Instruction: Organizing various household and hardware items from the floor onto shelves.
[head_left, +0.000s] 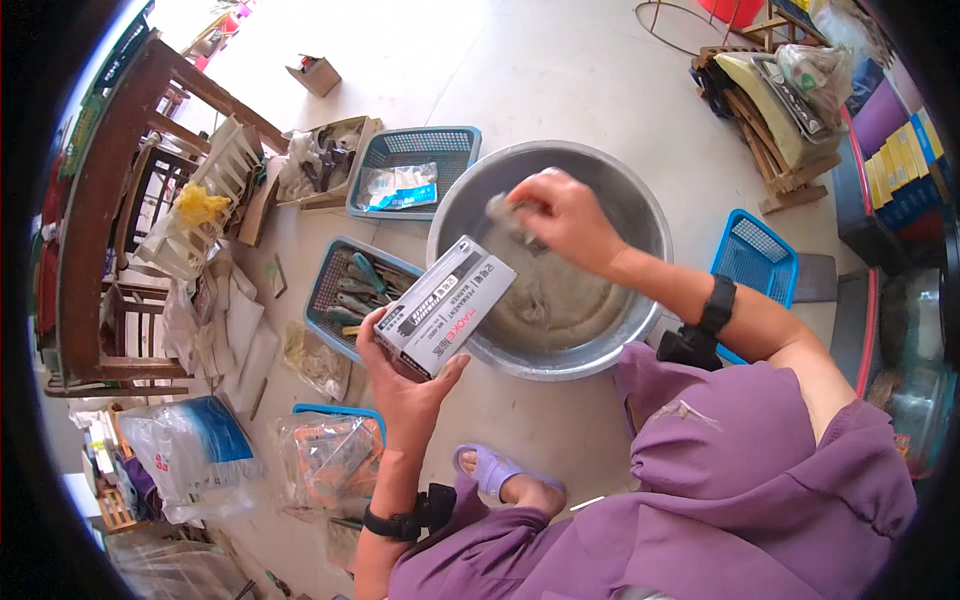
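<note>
My left hand (409, 394) holds a white permanent marker box (450, 307) tilted over the near left rim of a large metal basin (660, 247). Cloudy, brownish water lies in the basin. Above it, my right hand (562, 217) has its fingers closed on a wet, greyish rag (506, 212), blurred by motion. The rag is near the box's upper end, apart from it. Left of the basin, a blue plastic basket (322, 281) holds several tools with handles, partly behind the box.
Another blue basket (469, 142) with a plastic packet (397, 186) stands beyond the tools. A bright blue basket (787, 255) is right of the basin. Plastic bags (180, 450) and a wooden frame (112, 187) are at left. A slippered foot (495, 472) rests below the basin.
</note>
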